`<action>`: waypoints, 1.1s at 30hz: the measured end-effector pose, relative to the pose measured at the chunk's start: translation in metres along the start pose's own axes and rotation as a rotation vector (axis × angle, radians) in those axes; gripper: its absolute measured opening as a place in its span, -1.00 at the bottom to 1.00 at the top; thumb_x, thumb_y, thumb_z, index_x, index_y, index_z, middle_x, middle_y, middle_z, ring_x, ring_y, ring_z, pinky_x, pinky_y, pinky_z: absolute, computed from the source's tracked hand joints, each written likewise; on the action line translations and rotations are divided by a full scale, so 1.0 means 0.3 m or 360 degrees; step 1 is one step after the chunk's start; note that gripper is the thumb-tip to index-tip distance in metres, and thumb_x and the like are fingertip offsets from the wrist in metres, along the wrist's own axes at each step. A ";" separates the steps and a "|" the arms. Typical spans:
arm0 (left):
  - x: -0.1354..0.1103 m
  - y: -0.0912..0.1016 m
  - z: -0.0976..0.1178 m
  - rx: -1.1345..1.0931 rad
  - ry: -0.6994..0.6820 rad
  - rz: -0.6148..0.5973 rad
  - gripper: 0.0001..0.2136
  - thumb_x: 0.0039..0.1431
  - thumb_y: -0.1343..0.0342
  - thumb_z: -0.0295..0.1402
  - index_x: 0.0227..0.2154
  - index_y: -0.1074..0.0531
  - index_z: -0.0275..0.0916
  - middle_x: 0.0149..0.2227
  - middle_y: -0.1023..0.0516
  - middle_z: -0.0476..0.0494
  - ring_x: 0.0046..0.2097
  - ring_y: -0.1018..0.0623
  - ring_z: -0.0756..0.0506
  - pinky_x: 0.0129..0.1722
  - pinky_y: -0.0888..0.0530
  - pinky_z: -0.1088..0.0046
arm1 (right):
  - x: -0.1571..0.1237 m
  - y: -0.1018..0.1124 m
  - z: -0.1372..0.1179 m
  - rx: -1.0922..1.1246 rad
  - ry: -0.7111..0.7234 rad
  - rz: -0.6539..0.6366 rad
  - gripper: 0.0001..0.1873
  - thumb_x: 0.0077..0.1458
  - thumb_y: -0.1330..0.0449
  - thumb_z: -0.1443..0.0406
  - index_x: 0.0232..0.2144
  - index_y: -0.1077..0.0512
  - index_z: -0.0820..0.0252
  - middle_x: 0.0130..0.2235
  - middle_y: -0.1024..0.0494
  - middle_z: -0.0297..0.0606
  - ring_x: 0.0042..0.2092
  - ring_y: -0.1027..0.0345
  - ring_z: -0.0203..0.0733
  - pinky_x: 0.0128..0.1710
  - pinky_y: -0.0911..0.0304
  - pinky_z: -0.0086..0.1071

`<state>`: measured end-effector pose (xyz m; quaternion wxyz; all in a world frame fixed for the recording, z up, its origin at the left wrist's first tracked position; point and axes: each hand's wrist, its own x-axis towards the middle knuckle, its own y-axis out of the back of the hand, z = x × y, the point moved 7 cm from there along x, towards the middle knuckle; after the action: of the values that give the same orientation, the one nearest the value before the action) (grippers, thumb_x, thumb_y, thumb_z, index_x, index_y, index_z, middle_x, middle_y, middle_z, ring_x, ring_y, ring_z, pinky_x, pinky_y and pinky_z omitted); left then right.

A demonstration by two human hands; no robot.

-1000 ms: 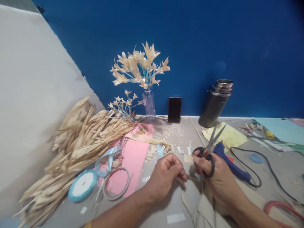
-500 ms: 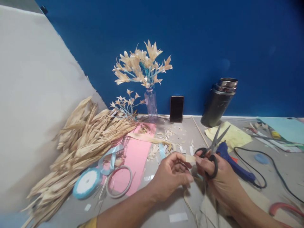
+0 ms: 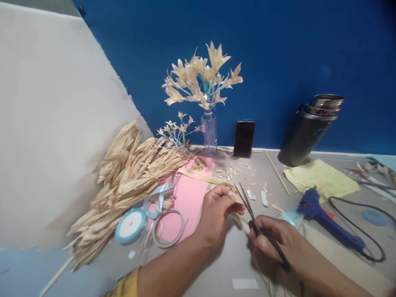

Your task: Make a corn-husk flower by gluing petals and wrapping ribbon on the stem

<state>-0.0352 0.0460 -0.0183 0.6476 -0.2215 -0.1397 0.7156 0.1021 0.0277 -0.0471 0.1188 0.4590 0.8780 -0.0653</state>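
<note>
My left hand [image 3: 216, 214] pinches a small pale piece of dried husk [image 3: 237, 197] between thumb and fingers. In my right hand [image 3: 272, 241] is a pair of black-handled scissors [image 3: 248, 203], its blades slightly apart and pointing up and away, right beside the husk piece. Whether the blades touch the husk I cannot tell. Thin strands hang below the hands, partly hidden by my right hand. Just beyond my left hand, a long husk strip [image 3: 202, 176] lies across a pink paper [image 3: 190, 200].
On the left are a heap of dried husks [image 3: 133, 181], a blue ribbon spool [image 3: 131, 225] and a tape roll [image 3: 168, 241]. Husk flowers [image 3: 198, 76] stand in a clear bottle [image 3: 209, 134]. A phone [image 3: 244, 139], flask [image 3: 306, 136] and corded blue glue gun [image 3: 329, 227] are farther right.
The scissors have turned from pointing up to the right to pointing up to the left, and their blades have closed partway. The husk piece is now in my left hand. The view has shifted.
</note>
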 end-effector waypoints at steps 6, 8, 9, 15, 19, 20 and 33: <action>0.004 0.003 0.013 -0.0002 -0.0047 -0.0003 -0.87 -0.03 -0.21 -0.38 -0.57 -0.37 -0.25 -0.58 -0.49 -0.05 -0.50 -0.50 -0.04 -0.37 -0.46 0.39 | -0.001 -0.013 0.045 0.0066 -0.0094 -0.0004 -0.55 0.00 -0.34 -0.01 -0.52 -0.29 0.19 -0.57 -0.23 -0.47 -0.53 -0.04 -0.39 -0.55 0.07 -0.47; 0.006 0.006 0.012 0.0014 -0.0060 0.0004 -0.86 -0.04 -0.22 -0.38 -0.57 -0.37 -0.25 -0.57 -0.48 -0.04 -0.50 -0.50 -0.04 -0.36 -0.46 0.40 | 0.003 -0.006 0.044 0.0034 -0.0093 0.0024 -0.54 -0.03 -0.36 0.00 -0.54 -0.27 0.19 -0.58 -0.18 -0.49 -0.53 0.02 -0.40 -0.55 0.11 -0.47; 0.007 0.009 0.010 0.0022 -0.0063 0.0010 -0.86 -0.04 -0.22 -0.38 -0.57 -0.37 -0.25 -0.57 -0.48 -0.03 -0.50 -0.50 -0.04 -0.36 -0.46 0.40 | 0.005 -0.005 0.044 0.0020 -0.0099 0.0017 -0.53 -0.04 -0.36 0.00 -0.55 -0.26 0.18 -0.59 -0.17 -0.50 -0.53 0.04 -0.41 -0.56 0.12 -0.47; 0.006 0.016 0.007 0.0065 -0.0070 0.0022 -0.86 -0.02 -0.22 -0.38 -0.55 -0.37 -0.25 -0.56 -0.50 -0.03 -0.49 -0.51 -0.03 -0.35 -0.44 0.41 | 0.011 0.005 0.035 -0.0058 -0.0098 0.0095 -0.53 -0.07 -0.36 0.06 -0.62 -0.18 0.14 -0.63 -0.10 -0.53 -0.56 0.09 -0.41 -0.59 0.14 -0.47; 0.005 0.016 0.016 0.0086 -0.0079 0.0017 -0.88 -0.02 -0.21 -0.40 -0.55 -0.38 -0.26 -0.55 -0.50 -0.04 -0.47 -0.52 -0.03 -0.34 -0.45 0.41 | 0.009 -0.002 0.038 -0.0067 -0.0160 0.0078 -0.54 -0.02 -0.33 0.08 -0.62 -0.14 0.12 -0.66 -0.20 -0.50 -0.58 0.01 -0.40 -0.57 0.09 -0.47; 0.005 0.016 0.018 0.0093 -0.0079 0.0013 -0.88 -0.02 -0.21 -0.40 -0.56 -0.39 -0.26 -0.55 -0.50 -0.04 -0.47 -0.52 -0.03 -0.33 -0.46 0.40 | 0.007 -0.005 0.037 -0.0058 -0.0172 0.0043 -0.53 -0.02 -0.33 0.06 -0.62 -0.14 0.12 -0.67 -0.24 -0.49 -0.59 -0.03 -0.39 -0.56 0.06 -0.47; 0.010 0.018 0.033 0.0226 -0.0053 -0.0018 -0.91 -0.12 -0.18 -0.44 -0.59 -0.37 -0.25 -0.57 -0.48 -0.02 -0.49 -0.52 -0.03 -0.35 -0.43 0.42 | 0.007 0.013 0.029 -0.0196 -0.0158 -0.0042 -0.59 -0.02 -0.31 0.07 -0.62 -0.23 0.15 -0.66 -0.34 -0.42 -0.59 -0.08 -0.38 -0.59 0.07 -0.49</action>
<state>-0.0452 0.0490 -0.0128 0.6632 -0.1623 -0.1006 0.7237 0.1055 0.0296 -0.0559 0.1894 0.4354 0.8794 -0.0354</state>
